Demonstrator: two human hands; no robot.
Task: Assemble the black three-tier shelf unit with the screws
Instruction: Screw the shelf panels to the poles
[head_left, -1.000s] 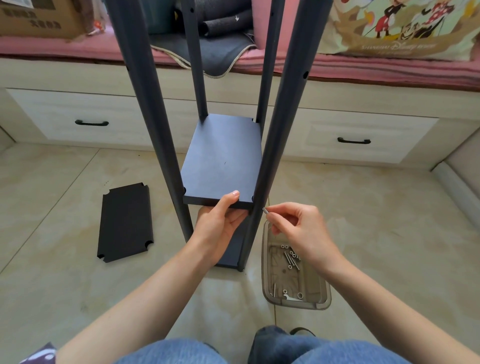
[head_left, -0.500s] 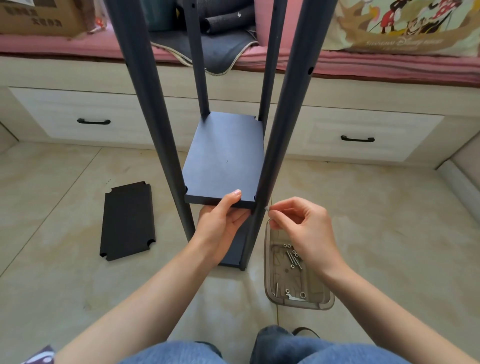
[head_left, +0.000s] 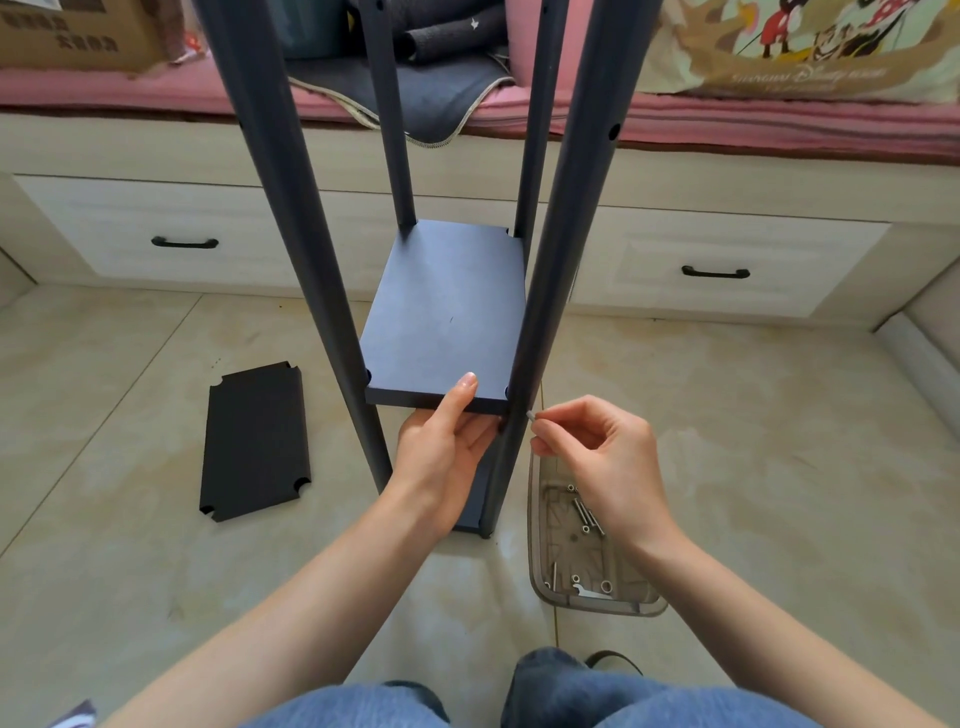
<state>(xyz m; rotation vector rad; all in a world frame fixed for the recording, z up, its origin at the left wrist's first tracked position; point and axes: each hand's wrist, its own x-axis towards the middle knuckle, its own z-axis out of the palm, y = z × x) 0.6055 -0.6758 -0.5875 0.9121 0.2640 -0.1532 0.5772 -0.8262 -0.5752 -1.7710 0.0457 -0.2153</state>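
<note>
The black shelf unit stands upright on the floor, its poles rising past the camera. A dark middle shelf board (head_left: 447, 317) sits between the poles. My left hand (head_left: 447, 441) grips the board's near edge, thumb on top and fingers underneath. My right hand (head_left: 597, 447) pinches a small silver screw (head_left: 531, 415) and holds its tip against the near right pole (head_left: 540, 332), level with the board. A bottom board shows partly behind my left wrist.
A loose black shelf board (head_left: 254, 441) lies flat on the floor at the left. A clear plastic tray (head_left: 644, 605) with several screws and a small wrench lies below my right hand. White drawers and a pink-cushioned bench stand behind. My knees are at the bottom edge.
My right hand has brought the screw a little to the left, up to the near right pole. My left hand keeps its grip on the shelf board.
</note>
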